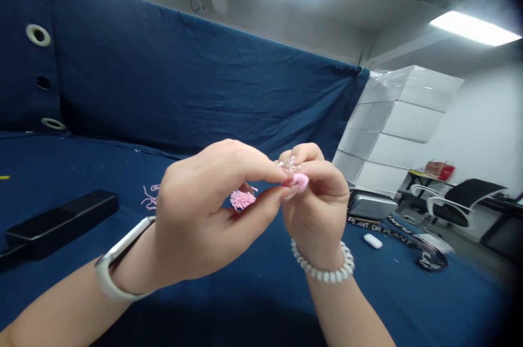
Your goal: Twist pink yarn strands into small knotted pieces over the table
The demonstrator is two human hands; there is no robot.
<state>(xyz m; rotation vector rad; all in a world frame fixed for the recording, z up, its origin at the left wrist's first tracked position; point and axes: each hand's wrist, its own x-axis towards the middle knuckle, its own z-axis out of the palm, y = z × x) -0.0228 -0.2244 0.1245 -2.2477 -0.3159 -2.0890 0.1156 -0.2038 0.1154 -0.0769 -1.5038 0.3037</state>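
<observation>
A small soft pink piece (300,182), perhaps yarn or fuzzy wire, is pinched between the fingertips of both hands in mid-air. My left hand (204,205), with a white band at its wrist, closes thumb and forefinger on its left side. My right hand (318,200), wearing a clear coil bracelet, grips it from the right with curled fingers. The piece is mostly hidden by the fingers, so its shape cannot be made out. Beyond the left hand lies a pink textured clump (242,200) on the blue cloth. Loose pink strands (151,197) show partly behind that hand.
A long black case (63,219) lies at left on the blue cloth (261,292). To the right are a silver ribbed case (371,205), a white earbud case (372,241) and a lettered black strap (431,260). White boxes (404,118) stand stacked behind, near an office chair (469,200).
</observation>
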